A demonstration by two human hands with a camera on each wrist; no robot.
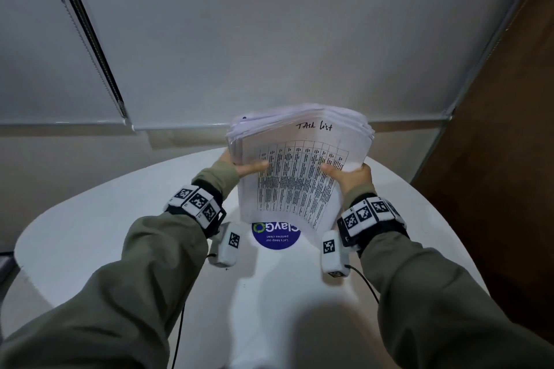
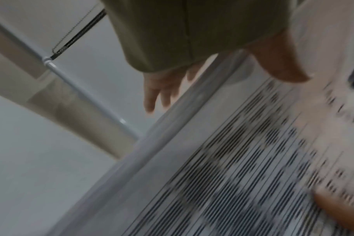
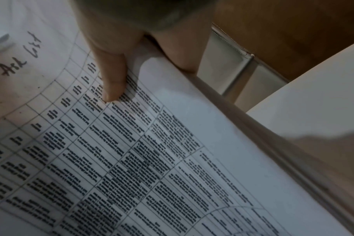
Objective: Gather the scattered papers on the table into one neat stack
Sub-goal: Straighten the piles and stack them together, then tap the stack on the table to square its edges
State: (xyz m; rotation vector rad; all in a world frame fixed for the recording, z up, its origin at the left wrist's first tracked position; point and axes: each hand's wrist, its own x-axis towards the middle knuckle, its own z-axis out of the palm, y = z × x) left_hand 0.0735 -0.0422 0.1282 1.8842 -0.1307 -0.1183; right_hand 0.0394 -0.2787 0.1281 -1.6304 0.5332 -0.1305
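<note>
A thick stack of papers (image 1: 299, 165) stands nearly upright on its lower edge on the round white table (image 1: 90, 237). Its front sheet shows a printed grid and the handwritten words "Task list". My left hand (image 1: 242, 168) grips the stack's left edge, thumb on the front sheet and fingers (image 2: 158, 94) behind. My right hand (image 1: 350, 177) grips the right edge the same way, with its thumb (image 3: 113, 83) pressed on the printed grid (image 3: 131, 159). The top edges of the sheets fan out unevenly. The left wrist view is blurred; the stack's edge (image 2: 152, 151) crosses it.
A round blue sticker (image 1: 275, 234) lies on the table just in front of the stack's base. Closed roller blinds (image 1: 239, 39) hang behind the table. A brown wood panel (image 1: 509, 129) stands at the right. Cables trail from both wrist units.
</note>
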